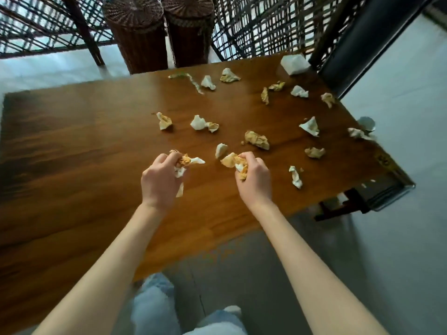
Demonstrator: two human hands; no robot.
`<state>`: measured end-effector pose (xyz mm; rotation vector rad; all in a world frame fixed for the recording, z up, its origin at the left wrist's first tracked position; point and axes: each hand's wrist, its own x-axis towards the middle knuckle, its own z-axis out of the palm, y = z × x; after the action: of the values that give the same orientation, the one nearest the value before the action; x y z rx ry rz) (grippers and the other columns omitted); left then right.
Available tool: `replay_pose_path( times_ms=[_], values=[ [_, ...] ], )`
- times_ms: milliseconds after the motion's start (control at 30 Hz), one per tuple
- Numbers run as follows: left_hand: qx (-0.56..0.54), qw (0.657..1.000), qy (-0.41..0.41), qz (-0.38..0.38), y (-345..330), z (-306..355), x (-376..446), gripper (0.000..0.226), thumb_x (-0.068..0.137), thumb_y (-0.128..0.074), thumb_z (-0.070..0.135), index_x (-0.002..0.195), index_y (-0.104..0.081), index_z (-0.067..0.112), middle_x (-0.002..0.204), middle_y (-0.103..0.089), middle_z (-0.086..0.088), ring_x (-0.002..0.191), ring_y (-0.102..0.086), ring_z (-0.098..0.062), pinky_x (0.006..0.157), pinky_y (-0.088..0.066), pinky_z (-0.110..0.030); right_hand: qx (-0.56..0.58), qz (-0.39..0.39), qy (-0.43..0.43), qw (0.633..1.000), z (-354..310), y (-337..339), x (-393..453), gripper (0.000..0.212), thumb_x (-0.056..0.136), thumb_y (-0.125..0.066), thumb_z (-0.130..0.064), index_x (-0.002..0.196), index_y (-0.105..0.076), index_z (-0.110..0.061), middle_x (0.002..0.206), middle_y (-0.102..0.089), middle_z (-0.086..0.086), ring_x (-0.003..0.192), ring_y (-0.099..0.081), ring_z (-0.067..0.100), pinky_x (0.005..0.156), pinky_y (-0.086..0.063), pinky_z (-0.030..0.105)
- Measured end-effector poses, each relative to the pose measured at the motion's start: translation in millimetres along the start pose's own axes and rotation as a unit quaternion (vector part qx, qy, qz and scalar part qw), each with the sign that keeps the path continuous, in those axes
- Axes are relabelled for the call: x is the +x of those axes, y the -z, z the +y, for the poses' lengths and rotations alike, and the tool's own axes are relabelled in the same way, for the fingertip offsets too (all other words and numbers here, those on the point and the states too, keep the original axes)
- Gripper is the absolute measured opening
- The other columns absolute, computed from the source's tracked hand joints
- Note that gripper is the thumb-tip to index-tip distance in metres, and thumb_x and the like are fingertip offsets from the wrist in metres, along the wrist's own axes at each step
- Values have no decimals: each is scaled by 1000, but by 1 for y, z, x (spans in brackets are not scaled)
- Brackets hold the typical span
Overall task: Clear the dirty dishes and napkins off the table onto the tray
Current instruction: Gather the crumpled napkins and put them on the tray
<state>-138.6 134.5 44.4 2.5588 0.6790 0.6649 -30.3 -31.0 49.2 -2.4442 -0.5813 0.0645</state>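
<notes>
Both fists are clenched around stained crumpled napkins, the left hand (161, 176) and right hand (254, 176) mid-frame bunching several apiece, probably to save trips, while many more litter the wooden table (72, 153) toward upper right, no tray showing.

Your surface was one wooden table (72, 165), grain dark toward nine o'clock. Lying on it: crumpled napkins (257, 140), white and orange-stained, scattered from centre out to three o'clock; a twisted paper strip (191, 81) at twelve o'clock; a white folded napkin stack (295, 64) at one o'clock, near the far corner.
</notes>
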Motion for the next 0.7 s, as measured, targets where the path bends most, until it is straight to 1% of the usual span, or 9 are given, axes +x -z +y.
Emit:
replay_pose_path(
  times_ms=[67, 200, 300, 400, 500, 567, 633, 700],
  values=[
    [-21, 1000, -16, -1, -14, 42, -4, 33, 76, -76, 20, 104, -67, 6, 93, -69, -14, 74, -67, -31, 64, -56, -41, 7, 10, 3, 1000, 31, 37, -7, 35, 86, -64, -12, 120, -54, -17, 108, -59, 7, 97, -57, 16, 71, -48, 18],
    [-50, 998, -45, -10, -49, 128, -4, 35, 76, -77, 17, 107, -66, 4, 98, -69, -16, 79, -67, -33, 66, -57, -45, 8, 36, -11, 999, 94, 101, -11, 33, 87, -64, -12, 118, -55, -15, 110, -59, 7, 99, -57, 17, 74, -51, 22],
    [-53, 996, -60, -24, -81, 189, 4, 37, 75, -78, 20, 107, -67, 4, 99, -69, -17, 81, -67, -35, 67, -55, -45, 7, 53, -23, 998, 143, 144, -4, 35, 85, -65, -11, 119, -55, -13, 112, -59, 9, 102, -57, 19, 75, -47, 19],
    [-78, 994, -75, -29, -117, 244, 18, 36, 76, -77, 24, 106, -68, 6, 98, -69, -16, 79, -67, -35, 66, -54, -41, -3, 70, -41, 997, 191, 182, 12, 33, 85, -64, -9, 117, -55, -12, 109, -59, 10, 99, -57, 19, 74, -47, 20],
    [-97, 990, -90, -39, -157, 289, 37, 35, 79, -74, 27, 107, -67, 8, 96, -69, -13, 76, -67, -32, 64, -52, -36, -11, 86, -52, 995, 238, 211, 34, 27, 86, -62, -7, 112, -57, -12, 102, -59, 10, 91, -57, 18, 69, -43, 18],
    [-103, 989, -92, -50, -185, 316, 53, 33, 80, -74, 27, 108, -67, 10, 94, -68, -12, 74, -66, -30, 62, -48, -31, -13, 93, -60, 994, 265, 229, 55, 27, 85, -61, -6, 112, -57, -11, 100, -59, 10, 89, -57, 18, 69, -42, 18],
    [-108, 989, -90, -54, -212, 341, 72, 30, 80, -74, 24, 105, -68, 11, 94, -69, -10, 73, -66, -27, 61, -43, -26, -18, 92, -66, 993, 290, 245, 80, 29, 85, -62, -6, 113, -57, -11, 102, -60, 10, 92, -57, 19, 73, -47, 22],
    [-122, 987, -90, -58, -236, 367, 91, 28, 77, -76, 20, 102, -68, 11, 93, -69, -9, 72, -66, -25, 61, -44, -25, -16, 86, -70, 994, 314, 262, 106, 32, 85, -62, -7, 116, -56, -12, 106, -61, 11, 96, -57, 21, 79, -52, 29]
  ],
)
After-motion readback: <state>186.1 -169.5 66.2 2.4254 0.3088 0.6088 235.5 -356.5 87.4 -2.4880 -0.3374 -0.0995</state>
